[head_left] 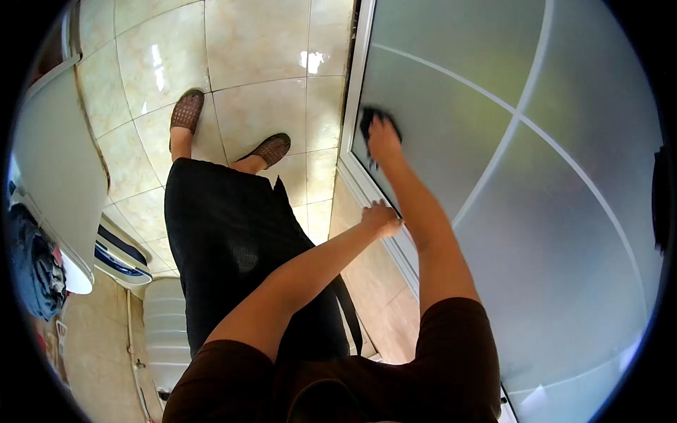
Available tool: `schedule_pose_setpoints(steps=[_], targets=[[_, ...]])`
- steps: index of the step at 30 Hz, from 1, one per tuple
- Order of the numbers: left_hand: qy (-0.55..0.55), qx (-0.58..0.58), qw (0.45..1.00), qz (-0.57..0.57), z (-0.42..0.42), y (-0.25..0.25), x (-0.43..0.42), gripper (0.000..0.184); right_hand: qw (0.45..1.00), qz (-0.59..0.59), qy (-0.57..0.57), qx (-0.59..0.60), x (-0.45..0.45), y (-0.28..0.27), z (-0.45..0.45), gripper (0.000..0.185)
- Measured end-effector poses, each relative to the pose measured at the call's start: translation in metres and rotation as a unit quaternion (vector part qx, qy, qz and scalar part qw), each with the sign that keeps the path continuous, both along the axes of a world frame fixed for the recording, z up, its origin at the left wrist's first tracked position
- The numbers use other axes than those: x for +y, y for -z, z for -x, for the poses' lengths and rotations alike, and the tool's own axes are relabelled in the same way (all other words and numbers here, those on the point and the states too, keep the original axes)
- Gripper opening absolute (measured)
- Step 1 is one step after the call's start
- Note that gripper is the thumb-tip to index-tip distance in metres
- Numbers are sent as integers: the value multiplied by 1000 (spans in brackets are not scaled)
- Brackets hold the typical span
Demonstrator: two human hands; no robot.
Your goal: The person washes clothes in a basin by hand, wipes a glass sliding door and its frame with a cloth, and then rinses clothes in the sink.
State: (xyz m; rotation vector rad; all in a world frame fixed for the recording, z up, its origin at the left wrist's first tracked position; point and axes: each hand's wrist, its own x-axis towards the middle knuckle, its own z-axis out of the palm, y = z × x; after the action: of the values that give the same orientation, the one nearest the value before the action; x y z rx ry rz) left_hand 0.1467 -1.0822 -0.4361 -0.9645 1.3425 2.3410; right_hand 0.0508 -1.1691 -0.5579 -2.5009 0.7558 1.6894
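My right hand (384,142) grips a black cloth (369,123), pressed against the lower part of a frosted glass door (437,106). Its fingers are partly hidden by the cloth and slightly blurred. Below it, my left hand (382,219) rests with curled fingers on the white door frame (404,255), holding its edge. White bars cross on the glass, to the right of both hands. My forearms reach up from dark brown sleeves, the right one passing in front of the door.
Glossy beige tiles (261,42) cover the floor, where my feet stand in brown perforated shoes (188,110). A washing machine (63,162) stands on the left with dark clothes (34,261) beside it. A ribbed white container (166,317) is at the lower left.
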Motion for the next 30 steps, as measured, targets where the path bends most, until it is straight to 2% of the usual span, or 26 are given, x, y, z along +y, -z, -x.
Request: schedule_pose_setpoints(steps=[1,3,5,6,8,9,10,11,12,13,15,17,19,20,22,23,24,25,26,27,28,29,30], targets=[[75,-4,997,0,-10,8,-1,49,993,-115,12,8,30,-2,9,36],[106,-93,987,81,-17,34,15,40,988,-133,79,-24,88,-2,31,34],[76,-124,989,38,-31,54,4,38,973,-209,102,-5,64,-17,23,31],[83,-121,989,15,-35,61,-7,48,963,-246,114,4,47,-28,16,30],[-65,-124,988,71,-25,63,-12,51,996,-84,35,-21,-5,-20,8,32],[-140,-125,977,97,-18,64,-15,52,909,59,390,-136,-48,-12,3,39],[-109,-78,988,83,-16,63,-31,63,988,140,-3,-62,-93,10,15,42],[-143,-57,984,93,-9,63,-37,61,978,204,-42,-34,-157,-16,-18,40],[-176,-35,978,103,0,62,-41,60,953,283,-95,-57,-211,-29,-32,39],[-207,-12,972,113,5,63,-44,58,962,267,-50,-9,-268,-50,-59,38],[-236,24,965,107,3,59,-58,56,937,344,-52,-14,-351,-72,-84,38],[-264,33,959,99,-1,67,-70,54,902,428,17,-54,-405,-69,-100,35],[-284,19,955,87,-7,80,-77,54,894,443,16,-72,-417,-55,-107,37],[-301,-6,951,66,-11,90,-82,54,894,442,17,-73,-419,-29,-101,38],[-333,-51,942,16,-25,105,-98,54,957,270,49,91,-376,-24,-137,37],[-383,-104,918,4,-26,115,-98,53,962,269,-25,40,-356,40,-82,34],[-421,-143,896,-1,-30,127,-101,53,967,243,-68,25,-308,49,-77,37],[-458,-181,870,-4,-34,138,-103,53,979,200,-40,24,-262,77,-57,40],[-481,-206,852,-3,-40,146,-104,53,994,87,-4,64,-211,70,-60,44],[-505,-230,832,0,-45,149,-109,53,994,101,-34,-13,-142,88,-22,46],[-508,-210,835,-25,-50,149,-113,54,991,65,95,-72,-78,92,1,47],[-510,-189,837,-51,-56,147,-117,55,924,44,340,-170,4,124,55,48],[-510,-169,840,-77,-59,144,-120,55,989,4,125,-82,30,79,32,50]])
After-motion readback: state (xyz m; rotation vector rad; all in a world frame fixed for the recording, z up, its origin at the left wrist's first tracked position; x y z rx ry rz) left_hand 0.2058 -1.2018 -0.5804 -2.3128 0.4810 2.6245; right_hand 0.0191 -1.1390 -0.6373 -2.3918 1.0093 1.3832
